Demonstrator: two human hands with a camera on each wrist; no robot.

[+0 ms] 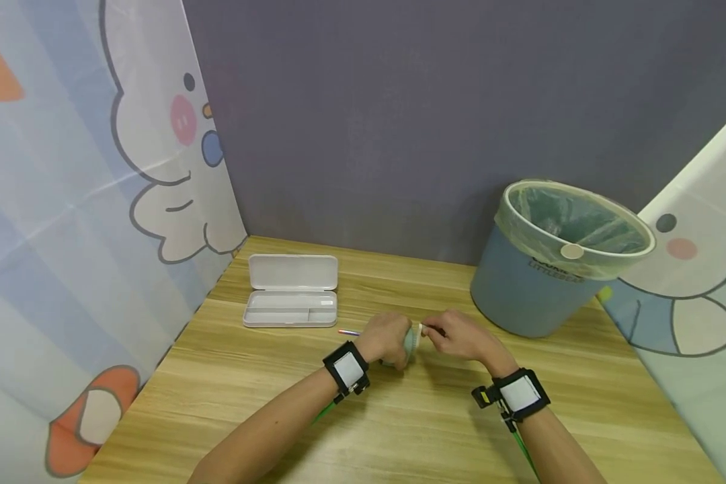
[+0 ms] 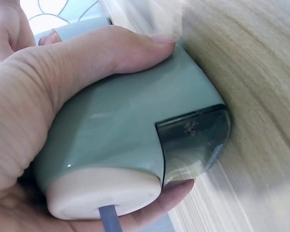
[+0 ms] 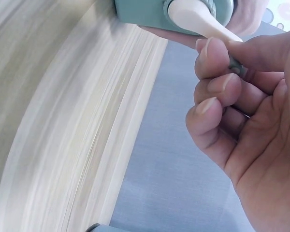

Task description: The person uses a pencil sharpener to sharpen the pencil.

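Left hand [image 1: 387, 336] wraps round a rounded, glossy sea-green pencil sharpener [image 2: 116, 116], thumb laid across its smooth plastic shell, fingers on the far side and underneath. Right hand [image 1: 460, 335] pinches the crank handle [image 3: 198, 21] between thumb and index finger, other fingers curled loosely; crank is a smooth, cream, tapering arm with a small green knob [image 3: 236, 65] at its end, partly hidden by fingers. Sharpener sits between both hands, mid-table, right of the pencil case and left of the bin; can't tell if its base touches the wood. Opposite end has a flat, matte cream oval face [image 2: 82, 191] with a thin blue-grey pencil [image 2: 110, 220] stuck in the hole; tinted see-through plastic window [image 2: 193, 140] at the corner, curved outer edge. Pencil case [image 1: 278, 314] lies open behind, pale hard plastic, rounded rectangle, divided compartments, lid [image 1: 293, 272] tipped back. Bin [image 1: 514, 282] at right: blue, round, tapering, pale rim, crinkled translucent liner [image 1: 581, 259] folded over. Tabletop [image 1: 429, 430] is yellowish with streaky wood grain. Flat grey backdrop [image 1: 363, 134] behind; creased cartoon-print cloth [image 1: 48, 202] at left. Black straps [image 1: 347, 368] with white square patches on both wrists.
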